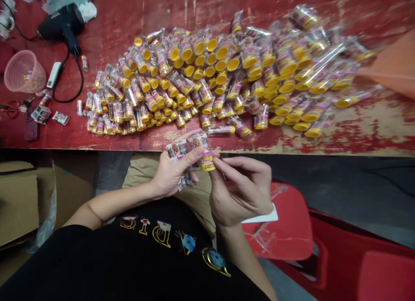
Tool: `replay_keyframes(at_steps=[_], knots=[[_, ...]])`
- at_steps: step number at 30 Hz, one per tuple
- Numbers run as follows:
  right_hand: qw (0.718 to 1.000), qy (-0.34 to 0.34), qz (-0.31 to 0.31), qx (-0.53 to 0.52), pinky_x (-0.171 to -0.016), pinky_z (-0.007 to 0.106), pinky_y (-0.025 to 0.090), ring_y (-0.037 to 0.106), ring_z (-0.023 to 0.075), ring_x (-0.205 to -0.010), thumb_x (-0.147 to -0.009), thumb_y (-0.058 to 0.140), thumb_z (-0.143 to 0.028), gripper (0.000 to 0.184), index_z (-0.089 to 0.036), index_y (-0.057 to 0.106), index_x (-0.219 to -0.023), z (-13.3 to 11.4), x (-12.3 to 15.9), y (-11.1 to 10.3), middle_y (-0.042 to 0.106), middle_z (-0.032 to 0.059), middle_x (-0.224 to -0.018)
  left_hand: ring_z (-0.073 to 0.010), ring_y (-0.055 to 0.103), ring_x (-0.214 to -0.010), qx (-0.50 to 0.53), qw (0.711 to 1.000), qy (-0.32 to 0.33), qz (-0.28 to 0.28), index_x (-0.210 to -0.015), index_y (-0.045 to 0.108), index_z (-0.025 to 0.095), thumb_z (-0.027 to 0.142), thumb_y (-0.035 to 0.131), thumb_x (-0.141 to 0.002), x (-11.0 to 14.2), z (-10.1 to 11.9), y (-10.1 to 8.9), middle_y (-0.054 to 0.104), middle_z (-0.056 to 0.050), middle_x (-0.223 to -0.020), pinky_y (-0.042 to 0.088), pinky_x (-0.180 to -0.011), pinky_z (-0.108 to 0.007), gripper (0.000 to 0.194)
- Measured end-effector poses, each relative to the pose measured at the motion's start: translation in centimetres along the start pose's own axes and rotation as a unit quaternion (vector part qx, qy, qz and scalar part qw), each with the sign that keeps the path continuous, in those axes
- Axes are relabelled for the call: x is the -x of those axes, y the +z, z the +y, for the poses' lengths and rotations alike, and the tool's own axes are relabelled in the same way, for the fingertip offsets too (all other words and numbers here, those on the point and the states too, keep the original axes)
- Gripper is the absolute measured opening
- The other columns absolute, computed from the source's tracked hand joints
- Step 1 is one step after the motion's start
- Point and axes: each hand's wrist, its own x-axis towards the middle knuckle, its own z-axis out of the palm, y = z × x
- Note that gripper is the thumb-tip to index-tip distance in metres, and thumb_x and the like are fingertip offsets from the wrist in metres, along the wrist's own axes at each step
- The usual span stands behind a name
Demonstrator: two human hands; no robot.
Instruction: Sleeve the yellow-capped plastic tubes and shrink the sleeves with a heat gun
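My left hand [173,171] is closed on a small bundle of printed plastic sleeves [178,150], its thumb pressed across them. One printed sleeve [202,152], white with pink and yellow, fans out to the right over the others. The fingertips of my right hand [241,186] pinch that sleeve's lower right edge. Both hands are in front of the table's near edge, above my lap. Just beyond them lies a heap of clear tubes with yellow caps [194,82], wrapped in similar printed sleeves.
On the red table [123,15] at the left are a black heat gun [61,24] with a cable, a pink basket [25,72], a phone [31,126], scissors [11,108] and loose sleeve bundles [42,114]. A red stool [282,223] stands at my right, cardboard boxes [19,206] at my left.
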Motion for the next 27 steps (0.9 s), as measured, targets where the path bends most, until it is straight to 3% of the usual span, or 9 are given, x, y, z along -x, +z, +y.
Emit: replay_keyframes(at_steps=[7,11,14,22,25,27], knots=[[0.999,-0.034,0.021,-0.009,-0.075,0.035,0.057,0.069,0.0184,-0.088,-0.08,0.084,-0.006,0.044,-0.035,0.081,-0.114,0.3,-0.3,0.1,0.07,0.0009,-0.094,-0.0161,0.075,-0.069,0.001,1.0,0.004,-0.014,-0.126,0.065,0.014,0.053,0.093,-0.069,-0.2,-0.3,0.2,0.082,-0.01,-0.094,0.048,-0.043,-0.017,0.075],[0.999,-0.043,0.022,-0.005,-0.074,0.035,0.056,0.069,0.0182,-0.086,-0.079,0.084,-0.004,0.047,-0.037,0.082,-0.111,-0.3,-0.7,0.1,0.07,-0.0001,-0.09,-0.012,0.07,-0.061,0.011,1.0,0.018,-0.01,-0.102,0.069,0.014,0.049,0.094,-0.07,-0.2,-0.5,0.4,0.079,-0.005,-0.082,0.046,-0.04,-0.016,0.054],[0.999,-0.029,0.014,-0.016,-0.076,0.037,0.057,0.069,0.0188,-0.087,-0.079,0.084,-0.003,0.046,-0.036,0.082,-0.11,-0.6,-1.1,0.2,0.07,0.0001,-0.09,-0.0097,0.065,-0.056,0.007,0.999,0.028,0.015,-0.092,0.067,0.014,0.052,0.095,-0.066,-0.2,-0.7,0.4,0.076,-0.003,-0.081,0.046,-0.039,-0.017,0.053],[0.999,-0.031,-0.005,-0.018,-0.083,0.04,0.057,0.068,0.0196,-0.09,-0.081,0.082,-0.004,0.044,-0.037,0.081,-0.111,-0.3,-1.8,1.0,0.07,0.0004,-0.09,-0.0047,0.052,-0.048,0.001,0.998,0.044,0.037,-0.122,0.068,0.018,0.054,0.098,-0.059,-1.6,-0.3,0.1,0.067,0.005,-0.076,0.044,-0.038,-0.018,0.079],[1.0,-0.024,0.01,-0.013,-0.08,0.038,0.057,0.067,0.0186,-0.087,-0.085,0.08,-0.01,0.035,-0.036,0.081,-0.108,0.4,-2.6,1.2,0.069,0.0006,-0.089,-0.0069,0.059,-0.053,0.022,0.998,0.045,0.031,-0.138,0.063,0.021,0.054,0.096,-0.065,-2.2,0.4,0.2,0.076,-0.002,-0.095,0.046,-0.04,-0.018,0.088],[0.999,-0.011,0.037,0.011,-0.078,0.038,0.058,0.067,0.0184,-0.086,-0.089,0.078,-0.018,0.021,-0.032,0.082,-0.104,2.3,-4.2,1.3,0.068,0.0019,-0.09,-0.0133,0.072,-0.068,0.045,0.997,0.023,0.05,-0.146,0.056,0.022,0.054,0.09,-0.075,-2.8,1.0,0.2,0.077,-0.01,-0.115,0.046,-0.042,-0.017,0.084]])
